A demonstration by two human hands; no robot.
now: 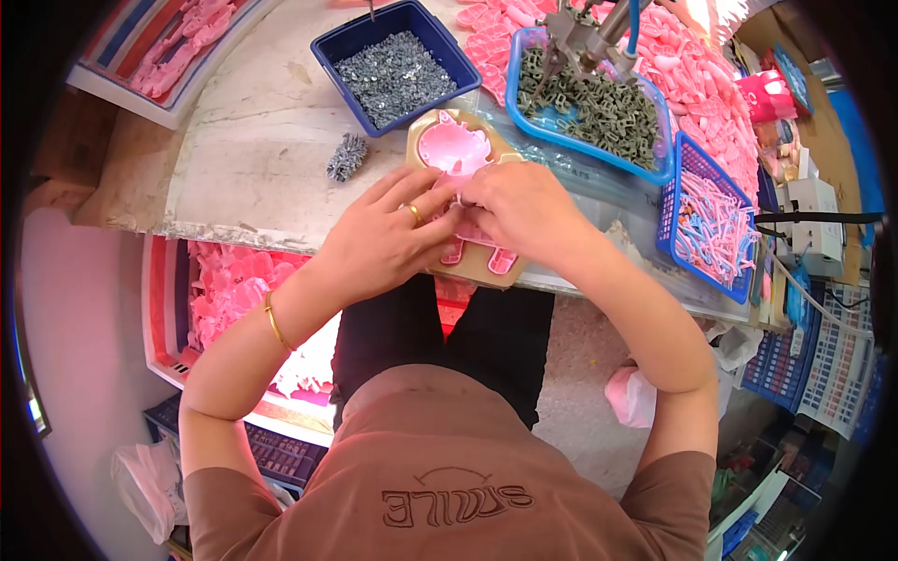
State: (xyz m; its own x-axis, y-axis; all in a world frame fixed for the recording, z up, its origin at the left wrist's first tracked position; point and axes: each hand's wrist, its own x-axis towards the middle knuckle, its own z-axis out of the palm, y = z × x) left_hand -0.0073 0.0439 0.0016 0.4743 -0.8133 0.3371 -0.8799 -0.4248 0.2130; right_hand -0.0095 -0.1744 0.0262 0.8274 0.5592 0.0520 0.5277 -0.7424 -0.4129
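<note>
A pink plastic figure half-shell [454, 145] with a round hollow head and two short legs lies in a tan fixture block [418, 150] at the table's near edge. My left hand [385, 229], with a gold ring, reaches over the shell's middle from the left. Its fingers are stretched out, the tips resting on the pink part. My right hand [528, 208] bends over the same spot, thumb and fingers pinched together. Whatever is between them is hidden. The fingertips of both hands nearly meet.
Behind stand a navy bin [454, 92] of small metal pieces and a blue-rimmed tub [510, 84] of dark green parts, below a metal machine head [580, 42]. Right is a blue basket [667, 220] of thin strips. Pink parts [697, 84] pile up behind. A grey cluster [347, 157] lies left.
</note>
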